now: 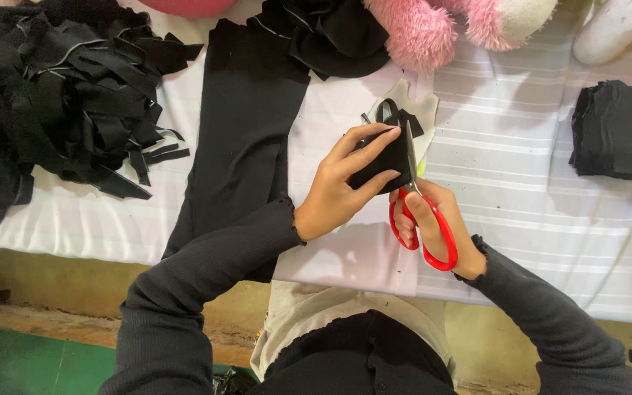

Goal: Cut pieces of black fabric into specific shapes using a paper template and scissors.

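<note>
Centre of frame: left hand [338, 186] grasps a folded black fabric piece [385, 161] over a pale paper pattern [420, 110]; right hand [433, 223] grips red-handled scissors [422, 219], blades against the fabric. Upper left: heap of black strips [60, 95]. Right edge: stacked black pieces [619, 132] on the white striped cloth [513, 146].
</note>
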